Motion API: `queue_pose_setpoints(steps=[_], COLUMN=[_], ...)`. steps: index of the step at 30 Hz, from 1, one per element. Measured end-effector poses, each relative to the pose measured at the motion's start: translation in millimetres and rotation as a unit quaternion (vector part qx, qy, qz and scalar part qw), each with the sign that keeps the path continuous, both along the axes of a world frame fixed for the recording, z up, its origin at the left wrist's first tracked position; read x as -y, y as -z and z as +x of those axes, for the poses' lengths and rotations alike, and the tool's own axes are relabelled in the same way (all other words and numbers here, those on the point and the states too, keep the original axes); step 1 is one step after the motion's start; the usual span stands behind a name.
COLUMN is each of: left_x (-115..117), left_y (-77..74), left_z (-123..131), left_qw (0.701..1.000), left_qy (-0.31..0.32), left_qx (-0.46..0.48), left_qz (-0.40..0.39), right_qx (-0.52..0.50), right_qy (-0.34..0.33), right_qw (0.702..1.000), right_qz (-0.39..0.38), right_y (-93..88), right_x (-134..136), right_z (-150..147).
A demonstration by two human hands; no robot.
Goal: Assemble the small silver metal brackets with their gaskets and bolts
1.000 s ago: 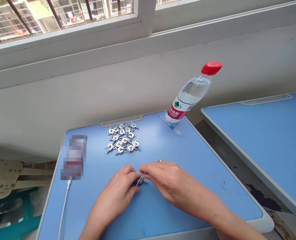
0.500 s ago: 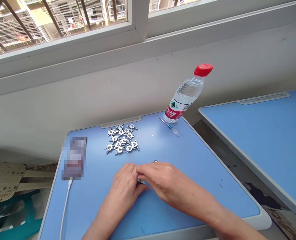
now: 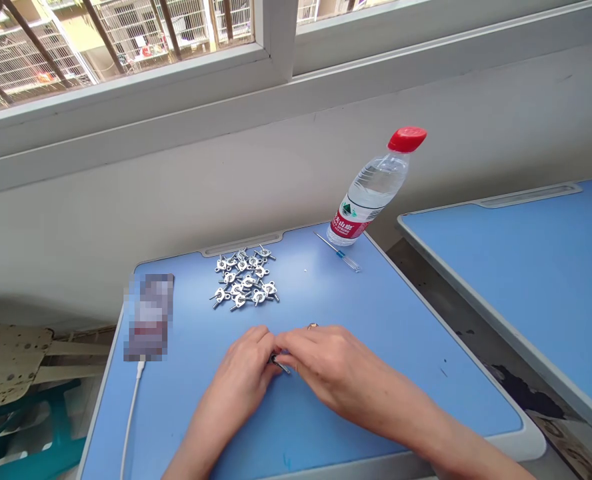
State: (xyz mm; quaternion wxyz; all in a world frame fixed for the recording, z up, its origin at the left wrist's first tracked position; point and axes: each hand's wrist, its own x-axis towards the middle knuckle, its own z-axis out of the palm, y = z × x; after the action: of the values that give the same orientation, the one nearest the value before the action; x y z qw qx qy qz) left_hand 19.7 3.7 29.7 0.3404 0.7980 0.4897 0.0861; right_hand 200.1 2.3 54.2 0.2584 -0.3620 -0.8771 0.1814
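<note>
My left hand (image 3: 249, 360) and my right hand (image 3: 321, 360) meet over the near middle of the blue desk. Between their closed fingertips is a small metal part (image 3: 281, 365), mostly covered by the fingers, with a short rod end pointing down and right. Both hands grip it. Beyond them lies a cluster of several silver metal parts (image 3: 239, 299), each with rings and short rods. A screwdriver with a clear and blue handle (image 3: 346, 259) rests right of the cluster, beside a red-capped water bottle (image 3: 371, 193).
A blurred phone (image 3: 149, 317) with a white cable (image 3: 130, 420) lies at the desk's left edge. Another blue desk (image 3: 526, 267) stands to the right, past a gap. Behind are a wall and window. A teal stool (image 3: 59, 427) is at lower left.
The left fingers and thumb have drawn in a little, and more of the small metal part shows between the hands. The other objects have stayed in place.
</note>
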Motion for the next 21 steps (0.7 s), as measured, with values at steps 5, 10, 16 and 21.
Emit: queue_pose_setpoints(steps=[5,10,16,21], left_x=[0.6,-0.2,-0.3,2.4], left_y=[0.2,0.8,2.1,3.8], left_z=[0.5,0.6,0.2,1.1], left_qw=[1.0,1.0,1.0,1.0], left_qy=[0.001,0.003,0.003,0.0], left_qx=[-0.006,-0.012,-0.02,-0.018], left_qz=[0.012,0.021,0.021,0.025], right_qx=[-0.012,-0.004,-0.001,0.003], right_qy=[0.018,0.029,0.028,0.014], right_qw=[1.0,1.0,1.0,1.0], right_qz=[0.003,0.006,0.007,-0.005], right_y=[-0.8,-0.2,-0.6,1.3], right_x=[0.2,0.6,2.4,1.5], right_z=[-1.7,-2.5,-2.1,-2.5])
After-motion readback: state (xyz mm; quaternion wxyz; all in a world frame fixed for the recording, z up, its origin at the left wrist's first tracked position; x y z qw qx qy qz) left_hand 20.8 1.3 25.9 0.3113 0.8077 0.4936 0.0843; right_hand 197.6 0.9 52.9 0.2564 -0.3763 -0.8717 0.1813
